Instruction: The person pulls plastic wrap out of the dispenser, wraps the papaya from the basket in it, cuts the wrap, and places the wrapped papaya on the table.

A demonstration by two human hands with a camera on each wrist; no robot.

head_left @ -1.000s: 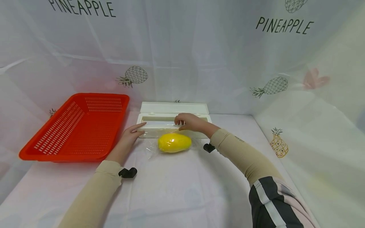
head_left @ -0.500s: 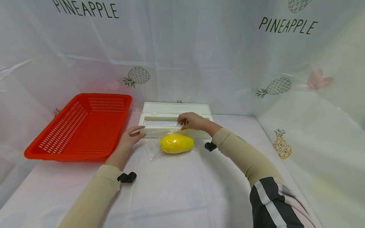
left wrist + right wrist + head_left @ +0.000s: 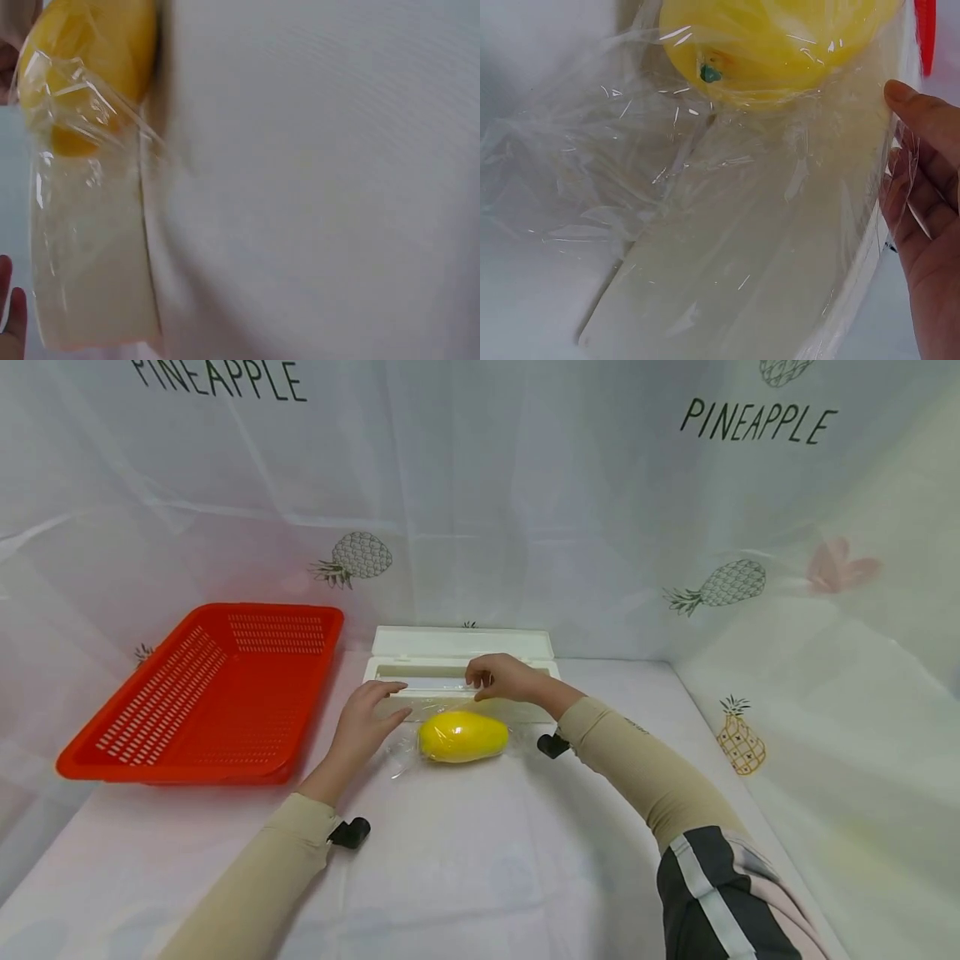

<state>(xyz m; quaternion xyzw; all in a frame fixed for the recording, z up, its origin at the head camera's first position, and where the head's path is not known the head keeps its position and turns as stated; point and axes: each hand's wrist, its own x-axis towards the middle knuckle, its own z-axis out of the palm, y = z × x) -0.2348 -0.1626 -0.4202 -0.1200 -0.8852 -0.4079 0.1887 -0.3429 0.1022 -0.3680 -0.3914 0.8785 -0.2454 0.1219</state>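
- Shifted since the earlier head frame: left hand (image 3: 360,728), inward from the left end of the white box (image 3: 372,672); right hand (image 3: 512,681) almost unmoved.
- Head view, arrangement: yellow fruit (image 3: 462,737) on the bench (image 3: 420,860), lengthwise just in front of the box, enclosed in clear film (image 3: 405,753); lid (image 3: 461,643) raised behind; red basket (image 3: 75,763) at left, beside the left forearm. Fruit probably set so near for reach of the film without a long pull.
- Head view, fingers: on the left, parted from the thumb with a wide gap, apparently without hold of anything; on the right, curled at the box's front edge, presumably to steady the film there. Part of the box's interior hidden behind the right hand.
- Left wrist view: fruit at upper left, film over the pale face of the box. Left fingertips only at the lower left edge, the rest cut off; contact with the film impossible to tell. Right hand cropped at the upper left corner.
- Right wrist view: one end of the fruit, with a green spot (image 3: 709,73), under creased film; right thumb and fingers bent round the film's margin. Tightness of grip and number of film layers hard to make out, owing to transparency and glare.
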